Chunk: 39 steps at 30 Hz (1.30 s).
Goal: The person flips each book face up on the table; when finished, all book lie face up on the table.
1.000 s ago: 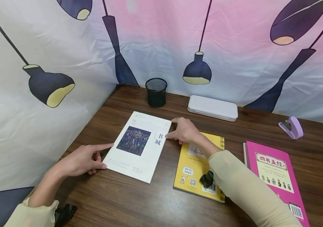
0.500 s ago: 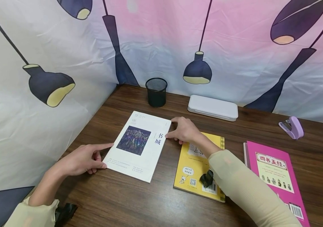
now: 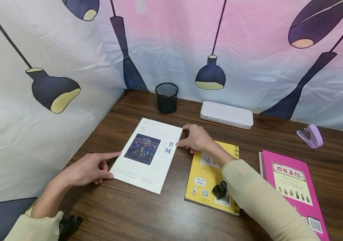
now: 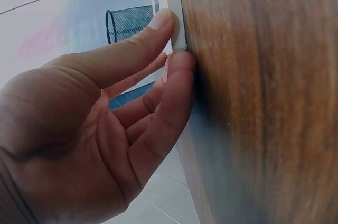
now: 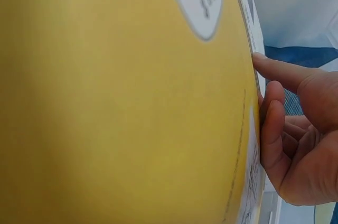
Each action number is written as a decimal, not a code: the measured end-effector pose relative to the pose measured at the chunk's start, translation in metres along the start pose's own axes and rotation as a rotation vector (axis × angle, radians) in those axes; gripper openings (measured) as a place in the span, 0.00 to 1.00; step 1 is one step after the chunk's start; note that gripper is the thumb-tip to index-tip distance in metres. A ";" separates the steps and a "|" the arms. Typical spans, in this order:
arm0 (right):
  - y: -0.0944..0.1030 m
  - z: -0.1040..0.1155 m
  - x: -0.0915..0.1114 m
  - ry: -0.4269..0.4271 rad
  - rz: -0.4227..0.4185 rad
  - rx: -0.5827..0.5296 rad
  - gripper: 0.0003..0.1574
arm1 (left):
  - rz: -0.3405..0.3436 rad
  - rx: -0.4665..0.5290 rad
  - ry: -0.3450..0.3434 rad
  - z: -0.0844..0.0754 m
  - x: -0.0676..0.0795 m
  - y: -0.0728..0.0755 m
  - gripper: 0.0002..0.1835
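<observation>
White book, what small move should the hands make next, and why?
Probably ease the left hand and right hand off the white book: it appears to lie flat on the table, apart from the yellow book, and the hands touch only its opposite edges.

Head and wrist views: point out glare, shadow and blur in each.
Head view: mostly crisp, with a pale sheen on the dark brown wooden table; left wrist view: dim, table grain soft, dark shadow beside the left hand; right wrist view: lettering blurred in the white speech bubble on the yellow-covered book, cover darker at left.
</observation>
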State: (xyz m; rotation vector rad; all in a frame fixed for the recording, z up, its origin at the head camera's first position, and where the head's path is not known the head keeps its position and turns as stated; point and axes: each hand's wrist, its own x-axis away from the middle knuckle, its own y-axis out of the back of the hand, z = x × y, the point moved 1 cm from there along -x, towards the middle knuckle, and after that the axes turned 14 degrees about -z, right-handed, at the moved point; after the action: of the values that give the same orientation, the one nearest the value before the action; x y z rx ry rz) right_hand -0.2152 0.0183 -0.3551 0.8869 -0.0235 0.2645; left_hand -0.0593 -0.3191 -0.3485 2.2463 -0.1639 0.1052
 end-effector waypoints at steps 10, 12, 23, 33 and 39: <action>0.001 -0.004 0.001 -0.020 0.002 0.003 0.50 | -0.004 0.000 -0.012 -0.002 -0.002 -0.003 0.43; 0.001 -0.005 0.002 -0.024 0.001 0.003 0.50 | -0.005 -0.002 -0.011 -0.002 -0.003 -0.003 0.43; 0.012 -0.007 0.005 -0.005 0.016 -0.027 0.51 | -0.044 -0.137 -0.041 -0.011 -0.004 -0.002 0.43; 0.057 -0.017 0.019 0.109 -0.038 -0.096 0.43 | -0.092 -0.225 -0.133 -0.049 -0.006 -0.011 0.40; 0.075 -0.033 0.029 0.102 -0.062 -0.079 0.38 | -0.065 -0.149 -0.200 -0.070 -0.010 -0.023 0.37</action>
State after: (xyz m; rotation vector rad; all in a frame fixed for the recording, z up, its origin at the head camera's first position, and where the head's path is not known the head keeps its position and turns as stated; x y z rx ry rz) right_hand -0.2080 0.0950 -0.3154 0.7931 0.0879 0.2495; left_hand -0.0669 -0.2490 -0.3236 2.1085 -0.1994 -0.1623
